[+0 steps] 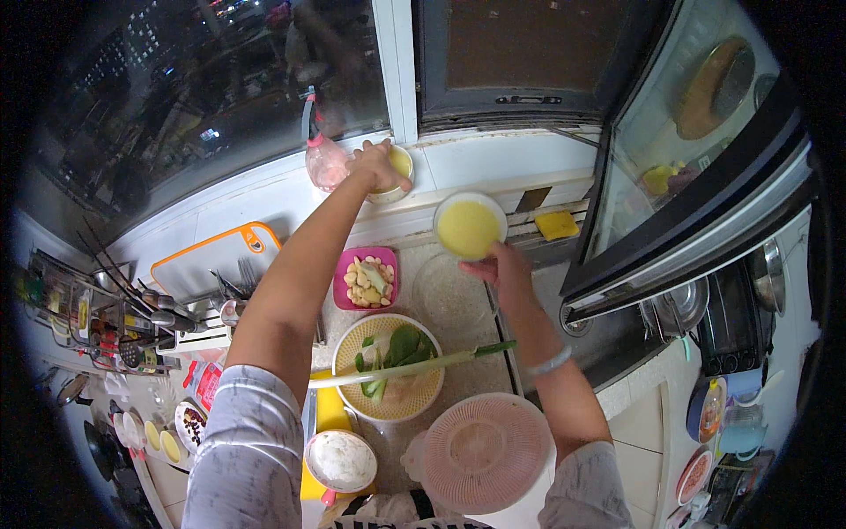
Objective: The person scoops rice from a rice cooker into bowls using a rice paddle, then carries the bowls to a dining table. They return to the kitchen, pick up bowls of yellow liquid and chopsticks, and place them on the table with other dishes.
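Note:
My left hand (378,166) reaches to the white windowsill and grips from above a small white bowl (400,161) with yellow contents. Beside that bowl stands a pink spray bottle (326,162). In my right hand (505,274) is a second white bowl (469,228) with a smooth yellow filling, held by its near rim above the counter and sink edge. Under it is a round, clear-looking dish or lid (453,291). Between my forearms, a pink square bowl (338,291) holds garlic cloves (360,284) and a pale chunk that may be ginger.
A yellow colander (344,383) holds leafy greens, with a long scallion (423,365) across it. Nearer are an upturned pink strainer (486,449) and a bowl of white powder (341,461). An open window sash (687,218) juts over the sink (615,344) at right.

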A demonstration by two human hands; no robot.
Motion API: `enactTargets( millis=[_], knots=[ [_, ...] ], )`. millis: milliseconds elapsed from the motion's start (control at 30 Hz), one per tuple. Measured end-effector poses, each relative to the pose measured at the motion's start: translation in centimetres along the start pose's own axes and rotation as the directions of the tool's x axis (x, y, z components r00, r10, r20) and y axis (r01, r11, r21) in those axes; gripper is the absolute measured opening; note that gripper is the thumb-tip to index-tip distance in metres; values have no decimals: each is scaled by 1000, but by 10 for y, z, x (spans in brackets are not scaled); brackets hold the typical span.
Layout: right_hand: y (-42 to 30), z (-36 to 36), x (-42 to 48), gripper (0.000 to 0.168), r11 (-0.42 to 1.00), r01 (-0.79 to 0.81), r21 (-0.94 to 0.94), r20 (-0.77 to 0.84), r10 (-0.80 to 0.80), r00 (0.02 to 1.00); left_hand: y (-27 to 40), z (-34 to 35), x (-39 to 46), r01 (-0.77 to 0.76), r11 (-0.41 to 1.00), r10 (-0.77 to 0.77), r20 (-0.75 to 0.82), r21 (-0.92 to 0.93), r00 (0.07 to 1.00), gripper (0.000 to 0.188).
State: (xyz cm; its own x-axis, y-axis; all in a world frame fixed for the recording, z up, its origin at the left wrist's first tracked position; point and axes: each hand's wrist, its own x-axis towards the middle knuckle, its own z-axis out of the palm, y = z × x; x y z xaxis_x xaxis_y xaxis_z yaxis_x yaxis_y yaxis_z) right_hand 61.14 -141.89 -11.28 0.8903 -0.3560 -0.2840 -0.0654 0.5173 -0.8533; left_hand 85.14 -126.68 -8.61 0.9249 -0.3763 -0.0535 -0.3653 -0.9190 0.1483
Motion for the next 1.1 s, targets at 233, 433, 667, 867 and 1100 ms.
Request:
enactTargets(
  millis=[233, 433, 667, 867, 1100],
  knots=[
    [-3, 14, 106, 17, 987, 39, 156, -12, -37, 999, -11, 16, 14, 6, 989, 4, 69, -148, 998, 110],
    [-9, 37, 145, 21, 970, 23, 241, -49, -11, 999, 2, 14, -49, -163, 964, 52, -452, -210, 890, 83],
    [-11, 37, 164, 36, 990, 55, 127, -162, -34, 986, 3, 3, -259, -290, 549, 128, -264, -784, 956, 31],
    [-37, 27, 103, 41, 982, 89, -168, 81, -76, 994, -22, 45, -407, 104, 152, -28, 101, -983, 995, 43],
    [-34, 64, -60, 31, 873, -22, -486, 346, 216, 913, -23, 50, -461, 231, -322, -134, 286, -918, 949, 76]
  ],
)
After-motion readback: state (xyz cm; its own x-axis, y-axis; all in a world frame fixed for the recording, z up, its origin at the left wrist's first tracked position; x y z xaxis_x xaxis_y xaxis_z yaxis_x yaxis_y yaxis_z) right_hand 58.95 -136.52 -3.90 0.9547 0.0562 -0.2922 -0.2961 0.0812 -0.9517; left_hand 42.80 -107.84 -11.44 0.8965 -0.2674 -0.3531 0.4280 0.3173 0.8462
